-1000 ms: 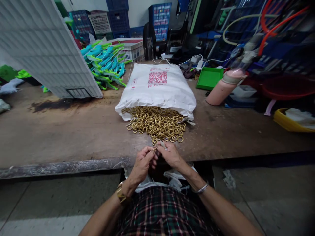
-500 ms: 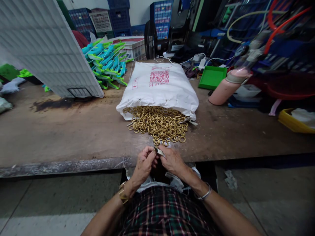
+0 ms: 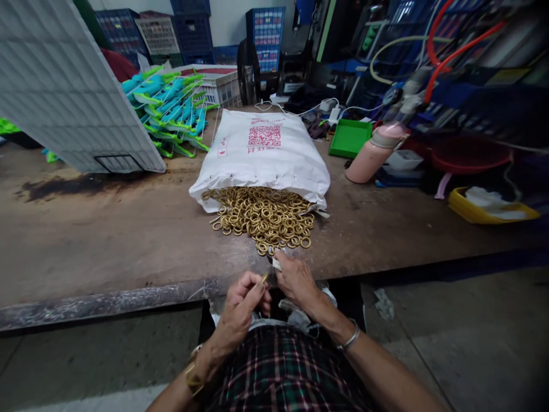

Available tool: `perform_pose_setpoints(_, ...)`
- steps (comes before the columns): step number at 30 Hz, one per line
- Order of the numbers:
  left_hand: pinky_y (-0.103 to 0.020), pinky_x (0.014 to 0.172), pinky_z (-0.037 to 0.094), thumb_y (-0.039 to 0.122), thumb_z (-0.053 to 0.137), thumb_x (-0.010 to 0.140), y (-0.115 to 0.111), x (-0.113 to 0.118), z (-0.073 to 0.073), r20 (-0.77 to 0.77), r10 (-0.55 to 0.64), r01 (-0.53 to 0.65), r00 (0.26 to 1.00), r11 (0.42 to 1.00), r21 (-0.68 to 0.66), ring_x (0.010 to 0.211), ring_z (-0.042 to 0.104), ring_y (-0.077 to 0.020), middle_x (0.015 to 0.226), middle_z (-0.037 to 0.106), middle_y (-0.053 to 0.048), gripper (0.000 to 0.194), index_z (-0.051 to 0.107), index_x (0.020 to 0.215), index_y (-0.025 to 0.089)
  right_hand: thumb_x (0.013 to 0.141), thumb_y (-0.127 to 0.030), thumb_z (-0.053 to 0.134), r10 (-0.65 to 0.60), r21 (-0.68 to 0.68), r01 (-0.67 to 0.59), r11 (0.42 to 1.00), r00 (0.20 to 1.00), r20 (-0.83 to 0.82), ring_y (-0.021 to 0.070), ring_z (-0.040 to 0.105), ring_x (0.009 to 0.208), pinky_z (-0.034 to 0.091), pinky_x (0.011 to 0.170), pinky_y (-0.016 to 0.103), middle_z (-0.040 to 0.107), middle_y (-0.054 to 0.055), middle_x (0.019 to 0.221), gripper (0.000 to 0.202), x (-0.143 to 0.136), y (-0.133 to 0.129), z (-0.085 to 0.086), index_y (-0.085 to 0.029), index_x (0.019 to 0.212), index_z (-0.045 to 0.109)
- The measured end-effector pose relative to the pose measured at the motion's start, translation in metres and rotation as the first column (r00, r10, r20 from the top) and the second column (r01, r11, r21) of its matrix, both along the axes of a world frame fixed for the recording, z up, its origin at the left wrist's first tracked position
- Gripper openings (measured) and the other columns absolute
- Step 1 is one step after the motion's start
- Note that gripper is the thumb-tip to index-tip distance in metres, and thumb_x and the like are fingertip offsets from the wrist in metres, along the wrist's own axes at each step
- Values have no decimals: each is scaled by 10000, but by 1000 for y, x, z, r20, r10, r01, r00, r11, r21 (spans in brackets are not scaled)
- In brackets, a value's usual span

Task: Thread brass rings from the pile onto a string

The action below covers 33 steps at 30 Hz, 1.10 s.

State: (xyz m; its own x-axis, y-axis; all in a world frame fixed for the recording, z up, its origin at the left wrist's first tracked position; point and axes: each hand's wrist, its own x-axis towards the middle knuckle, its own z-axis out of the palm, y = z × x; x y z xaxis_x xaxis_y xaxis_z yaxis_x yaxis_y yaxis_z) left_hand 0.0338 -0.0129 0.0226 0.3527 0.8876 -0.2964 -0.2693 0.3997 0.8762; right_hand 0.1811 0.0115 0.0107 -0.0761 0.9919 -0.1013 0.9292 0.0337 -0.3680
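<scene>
A small, thin, golden-yellow ring-like piece [image 3: 265, 278], seen nearly edge-on as a short slanting sliver, is above the near edge of the brown wooden bench [image 3: 128, 246]. The left hand [image 3: 245, 297] pinches it between thumb and forefinger, the other fingers curled in. Just beside it, apart, the right hand [image 3: 298, 280] has its fingers closed on a small tool with a pale, wrapped-looking body and dark tip [image 3: 275, 263]; its exact kind is unclear. Beyond lies a loose heap of dull-gold round rings [image 3: 274, 220], overlapping, spilling from the open mouth of a plump white woven sack printed in red [image 3: 295, 157].
</scene>
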Motion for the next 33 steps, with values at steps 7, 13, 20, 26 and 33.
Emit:
perform_pose_setpoints(7,-198,471,430,325,644,711,9,3,0,193,115,-78,974,978,-192,631,554,-113,796,603,-66,224,555,719,120,816,-222,443,-147,111,145,983,989,4,165,573,724,294,601,249,652,56,874,201,10,10,-3,-196,1001,518)
perform_pose_setpoints(13,-185,457,405,243,651,678,17,-4,-2,333,140,-11,932,933,-360,561,526,-93,696,580,-14,208,555,841,155,820,-164,409,-94,53,89,995,992,83,168,572,766,281,595,257,641,64,918,164,8,14,-1,-200,937,519)
perform_pose_setpoints(20,-188,491,404,296,636,691,22,-5,-9,359,174,-4,917,904,-428,605,532,-90,692,551,-14,223,498,632,131,806,-179,397,-96,55,104,993,986,-134,146,516,648,290,581,247,600,39,736,139,13,16,-1,-180,861,524)
perform_pose_setpoints(26,-156,375,307,380,635,692,27,2,-9,5,156,-155,988,983,-95,454,431,-59,630,521,47,337,511,938,185,798,-326,401,-46,-63,3,998,723,-690,96,394,564,321,551,210,442,-39,602,195,7,13,9,-184,679,463)
perform_pose_setpoints(33,-157,389,225,426,599,710,26,2,-8,-174,92,-88,980,996,35,406,310,-26,545,450,63,302,545,789,140,755,-348,460,-103,-183,-90,979,555,-825,70,321,490,292,485,193,369,-74,530,189,-3,9,10,-188,655,459)
